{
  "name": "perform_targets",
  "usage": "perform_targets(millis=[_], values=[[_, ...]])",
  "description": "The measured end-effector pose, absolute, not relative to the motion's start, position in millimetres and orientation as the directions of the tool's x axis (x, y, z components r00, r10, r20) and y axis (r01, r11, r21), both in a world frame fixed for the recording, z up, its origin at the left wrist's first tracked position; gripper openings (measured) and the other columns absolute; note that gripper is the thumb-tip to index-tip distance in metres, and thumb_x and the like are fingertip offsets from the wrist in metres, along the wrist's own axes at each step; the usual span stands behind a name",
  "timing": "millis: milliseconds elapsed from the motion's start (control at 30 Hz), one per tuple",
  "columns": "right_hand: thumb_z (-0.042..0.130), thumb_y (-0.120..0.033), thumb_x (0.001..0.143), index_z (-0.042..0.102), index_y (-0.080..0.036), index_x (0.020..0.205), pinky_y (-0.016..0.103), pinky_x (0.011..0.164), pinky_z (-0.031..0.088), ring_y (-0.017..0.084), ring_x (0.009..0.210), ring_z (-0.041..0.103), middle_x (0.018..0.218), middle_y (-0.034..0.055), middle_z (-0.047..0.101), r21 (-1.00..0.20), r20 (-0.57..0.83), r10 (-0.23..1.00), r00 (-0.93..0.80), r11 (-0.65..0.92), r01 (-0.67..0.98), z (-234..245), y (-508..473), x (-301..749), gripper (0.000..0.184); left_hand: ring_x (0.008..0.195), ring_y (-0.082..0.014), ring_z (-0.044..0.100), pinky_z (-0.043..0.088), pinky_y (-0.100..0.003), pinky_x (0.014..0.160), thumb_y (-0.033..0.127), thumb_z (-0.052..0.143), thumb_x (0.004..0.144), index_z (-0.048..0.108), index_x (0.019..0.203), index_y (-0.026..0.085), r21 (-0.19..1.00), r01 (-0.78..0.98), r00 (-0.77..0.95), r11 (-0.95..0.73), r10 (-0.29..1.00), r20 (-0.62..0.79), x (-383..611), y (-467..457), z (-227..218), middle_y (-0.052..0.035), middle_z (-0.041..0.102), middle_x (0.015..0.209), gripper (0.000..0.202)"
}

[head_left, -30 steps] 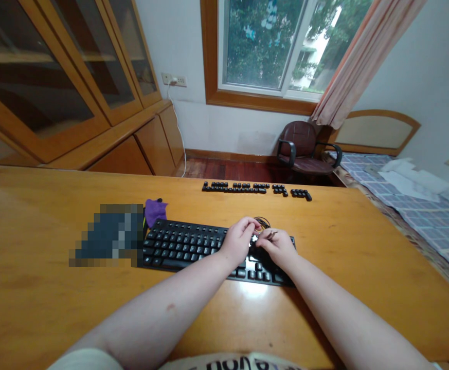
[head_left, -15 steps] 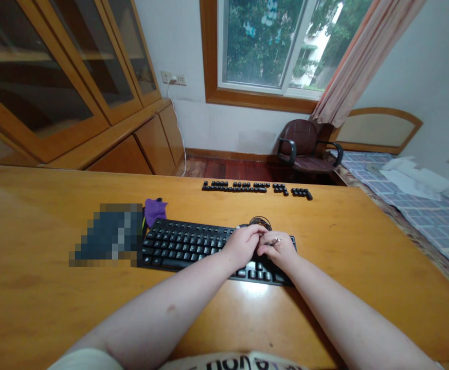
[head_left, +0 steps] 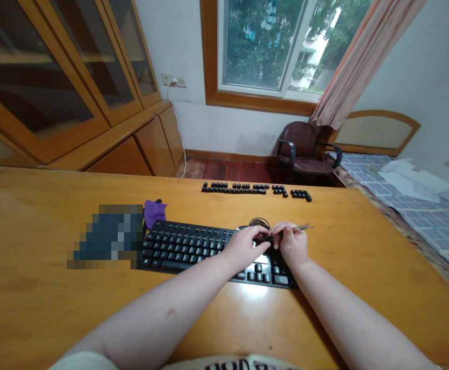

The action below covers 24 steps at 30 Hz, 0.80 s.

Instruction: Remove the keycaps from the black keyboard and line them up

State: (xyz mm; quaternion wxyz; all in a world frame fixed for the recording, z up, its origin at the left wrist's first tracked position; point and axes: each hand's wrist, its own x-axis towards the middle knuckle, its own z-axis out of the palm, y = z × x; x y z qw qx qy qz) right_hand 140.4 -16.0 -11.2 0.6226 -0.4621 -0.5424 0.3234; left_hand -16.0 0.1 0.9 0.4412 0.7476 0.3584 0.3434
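Note:
A black keyboard point(head_left: 185, 246) lies on the wooden desk point(head_left: 54, 308) in front of me. Both hands work over its right end. My right hand point(head_left: 294, 244) is closed around a thin metal tool point(head_left: 301, 227) whose tip sticks out to the right. My left hand point(head_left: 243, 247) has its fingers pinched together beside the right hand, touching a dark small piece I cannot make out. Some keys at the right end look removed, showing a pale patch. A row of loose black keycaps point(head_left: 247, 188) lies along the far edge of the desk.
A purple cloth point(head_left: 154, 210) and a blurred dark object point(head_left: 106, 237) lie left of the keyboard. A coil of dark cable point(head_left: 258, 223) sits just behind it. Beyond the desk stand a brown chair point(head_left: 305, 149), wooden cabinets point(head_left: 73, 92) and a bed point(head_left: 413, 200).
My right hand has lifted and turned, so the metal tool now points out to the right. My left hand has stayed pinched next to it. A pale gap shows on the keyboard.

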Motion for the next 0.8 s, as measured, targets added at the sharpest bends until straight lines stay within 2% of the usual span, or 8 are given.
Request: perform_targets(millis=[67, 167, 267, 467, 633, 800], values=[[0.043, -0.06, 0.082, 0.059, -0.016, 0.064, 0.022, 0.033, 0.036, 0.008, 0.033, 0.046, 0.064, 0.0056, 0.062, -0.93, 0.367, 0.905, 0.217, 0.355, 0.095, -10.9, -16.5, 139.1, 0.05, 0.088, -0.0198, 0.062, 0.048, -0.033, 0.083, 0.019, 0.059, 0.074, 0.064, 0.1, 0.021, 0.905, 0.241, 0.47, -0.35, 0.858, 0.206, -15.0, 1.0, -0.7, -0.0043, 0.068, 0.096, 0.027], [0.042, -0.058, 0.083, 0.06, -0.017, 0.072, 0.024, 0.036, 0.04, 0.012, 0.038, 0.051, 0.057, 0.0032, 0.059, -0.954, 0.3, 0.93, 0.214, 0.289, 0.08, -10.3, -17.4, 137.3, 0.047, 0.092, -0.0201, 0.062, 0.048, -0.034, 0.085, 0.018, 0.057, 0.076, 0.065, 0.097, 0.02, 0.919, 0.236, 0.393, -0.317, 0.896, 0.208, -14.5, 3.4, -3.4, -0.0055, 0.068, 0.097, 0.023], [0.043, -0.058, 0.083, 0.061, -0.017, 0.07, 0.025, 0.039, 0.043, 0.014, 0.043, 0.054, 0.051, 0.0032, 0.057, -0.96, 0.273, 0.944, 0.186, 0.255, 0.118, -8.9, -18.1, 136.5, 0.046, 0.092, -0.0202, 0.062, 0.048, -0.034, 0.086, 0.019, 0.059, 0.076, 0.066, 0.096, 0.019, 0.922, 0.236, 0.354, -0.307, 0.911, 0.213, -15.4, 4.1, -3.7, -0.0057, 0.069, 0.097, 0.021], [0.045, -0.056, 0.082, 0.063, -0.018, 0.064, 0.027, 0.048, 0.048, 0.016, 0.051, 0.058, 0.055, 0.0049, 0.061, -0.909, 0.368, 0.926, 0.084, 0.34, 0.24, -4.3, -19.4, 136.0, 0.046, 0.094, -0.0199, 0.061, 0.047, -0.035, 0.089, 0.016, 0.059, 0.074, 0.067, 0.095, 0.021, 0.905, 0.226, 0.363, -0.36, 0.894, 0.265, -16.4, 2.0, -2.3, -0.0049, 0.069, 0.098, 0.022], [0.042, -0.051, 0.087, 0.064, -0.018, 0.067, 0.029, 0.056, 0.05, 0.017, 0.055, 0.059, 0.059, 0.0056, 0.063, -0.885, 0.423, 0.899, 0.115, 0.383, 0.265, -6.8, -19.3, 138.1, 0.045, 0.089, -0.0197, 0.064, 0.05, -0.034, 0.083, 0.02, 0.058, 0.076, 0.068, 0.091, 0.016, 0.98, 0.051, 0.341, -0.19, 0.926, 0.162, -15.4, 4.6, -0.6, -0.0078, 0.07, 0.095, 0.018], [0.036, -0.046, 0.09, 0.063, -0.019, 0.066, 0.036, 0.073, 0.051, 0.02, 0.074, 0.063, 0.074, 0.0083, 0.066, -0.835, 0.521, 0.842, 0.143, 0.467, 0.292, -8.1, -20.6, 138.5, 0.045, 0.087, -0.0195, 0.065, 0.049, -0.034, 0.085, 0.022, 0.056, 0.078, 0.068, 0.084, 0.015, 0.997, -0.019, 0.286, -0.074, 0.955, 0.077, -14.8, 9.3, -0.9, -0.0071, 0.07, 0.089, 0.015]])
